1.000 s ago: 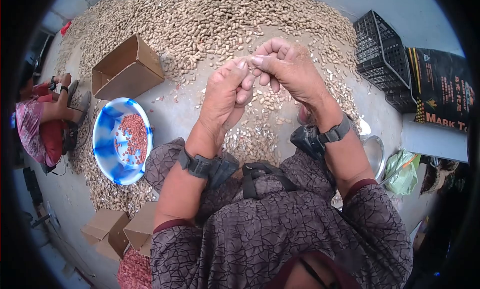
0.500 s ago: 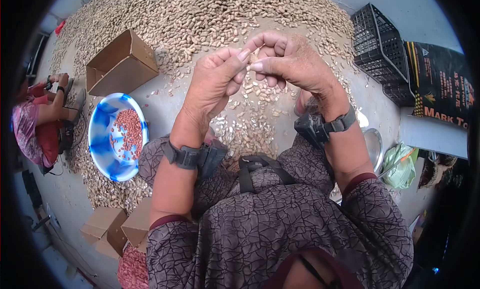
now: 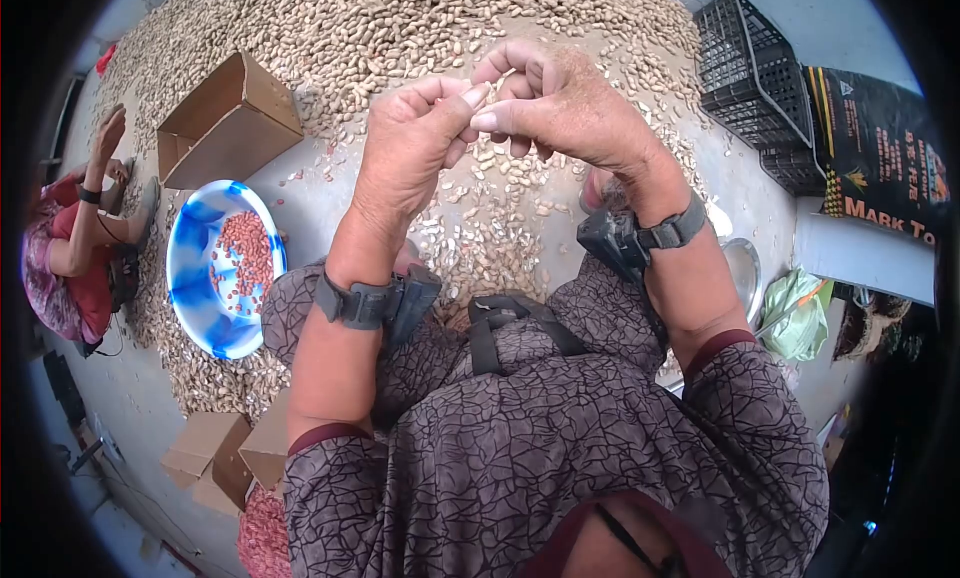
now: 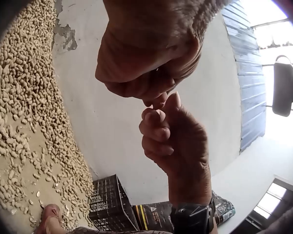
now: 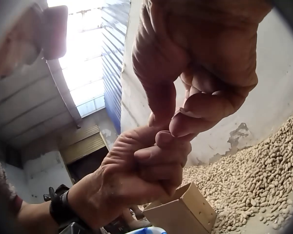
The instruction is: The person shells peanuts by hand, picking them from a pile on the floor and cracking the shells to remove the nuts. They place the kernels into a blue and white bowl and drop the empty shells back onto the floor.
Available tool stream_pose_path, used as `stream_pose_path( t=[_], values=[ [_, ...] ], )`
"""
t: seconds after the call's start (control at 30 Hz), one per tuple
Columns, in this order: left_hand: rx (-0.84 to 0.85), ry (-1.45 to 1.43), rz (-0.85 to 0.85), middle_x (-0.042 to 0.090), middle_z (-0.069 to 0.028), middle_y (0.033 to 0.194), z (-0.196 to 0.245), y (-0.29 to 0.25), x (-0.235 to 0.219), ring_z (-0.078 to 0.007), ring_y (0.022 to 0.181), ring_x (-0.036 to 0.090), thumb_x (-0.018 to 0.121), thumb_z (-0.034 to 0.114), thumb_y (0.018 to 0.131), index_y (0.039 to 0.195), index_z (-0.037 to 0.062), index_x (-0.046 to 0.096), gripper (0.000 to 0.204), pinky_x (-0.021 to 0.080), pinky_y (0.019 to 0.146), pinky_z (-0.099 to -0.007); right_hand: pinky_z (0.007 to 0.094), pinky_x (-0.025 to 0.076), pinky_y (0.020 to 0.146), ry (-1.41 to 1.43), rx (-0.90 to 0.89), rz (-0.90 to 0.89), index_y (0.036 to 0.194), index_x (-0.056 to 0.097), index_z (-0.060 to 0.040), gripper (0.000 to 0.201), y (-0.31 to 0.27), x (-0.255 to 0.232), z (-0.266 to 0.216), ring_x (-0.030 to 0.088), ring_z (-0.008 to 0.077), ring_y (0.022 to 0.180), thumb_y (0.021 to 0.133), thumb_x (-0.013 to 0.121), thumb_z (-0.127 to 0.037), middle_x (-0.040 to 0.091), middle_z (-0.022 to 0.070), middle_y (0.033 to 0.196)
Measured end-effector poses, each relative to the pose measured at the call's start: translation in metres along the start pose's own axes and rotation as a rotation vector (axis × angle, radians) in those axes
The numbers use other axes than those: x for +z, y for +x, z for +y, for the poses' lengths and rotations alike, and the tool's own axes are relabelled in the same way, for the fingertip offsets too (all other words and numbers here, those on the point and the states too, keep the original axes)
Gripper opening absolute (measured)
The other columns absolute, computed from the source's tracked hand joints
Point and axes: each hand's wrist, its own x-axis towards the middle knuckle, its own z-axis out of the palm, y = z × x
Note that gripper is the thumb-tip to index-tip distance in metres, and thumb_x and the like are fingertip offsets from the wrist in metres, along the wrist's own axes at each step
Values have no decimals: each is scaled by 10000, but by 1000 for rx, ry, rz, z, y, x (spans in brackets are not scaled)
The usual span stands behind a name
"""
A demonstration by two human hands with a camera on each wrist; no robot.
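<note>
Both hands have risen a little against the heap since a second ago, and the blue basin has slid slightly leftward in my view; the other person at the left edge now lifts a hand. My left hand and right hand meet fingertip to fingertip above the loose peanuts scattered on the concrete floor. Both are curled and pinching at one small thing between thumbs and forefingers, most likely a peanut pod, though my own fingers hide nearly all of it in every view, so I cannot say whether it has split yet.

As for progress, I judge the work far from over. Red shelled kernels cover only part of the basin's bottom, while the big heap of unshelled pods spreads well beyond my hands, round the cardboard box and toward the black crate. Broken shells lie near my knees.
</note>
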Motion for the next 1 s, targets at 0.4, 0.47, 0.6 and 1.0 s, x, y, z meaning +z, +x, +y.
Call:
stream_pose_path(
  t=[0.4, 0.47, 0.6, 1.0],
  values=[
    [-159, -196, -220, 534, -13, 622, 3, -2, -5, -15, 441, 381, 539, 235, 853, 805, 23, 547, 217, 273, 383, -134, 199, 393, 416, -205, -134, 160, 686, 554, -1, 186, -2, 3, 1, 508, 66, 486, 690, 671, -146, 541, 37, 562],
    [-129, -204, -207, 536, -17, 626, 0, -1, -6, -17, 442, 384, 529, 205, 855, 809, 18, 545, 193, 279, 386, -134, 205, 388, 424, -217, -155, 170, 686, 561, 1, 181, -3, 5, 0, 511, 69, 495, 688, 668, -145, 541, 37, 558],
    [-21, -224, -144, 544, -29, 644, -5, -3, -2, -26, 448, 394, 493, 124, 861, 827, 2, 542, 135, 301, 400, -137, 197, 381, 412, -91, -162, 193, 698, 574, 2, 136, -4, 8, 2, 510, 63, 480, 710, 639, -117, 548, 41, 550],
    [-18, -423, -93, 548, -33, 670, -19, -9, 7, -36, 460, 404, 469, 127, 869, 837, -1, 532, 146, 307, 421, -141, 175, 409, 416, 127, 44, 150, 762, 535, 9, 119, -10, 11, -11, 528, 42, 538, 783, 548, -107, 570, 28, 609]
  ],
)
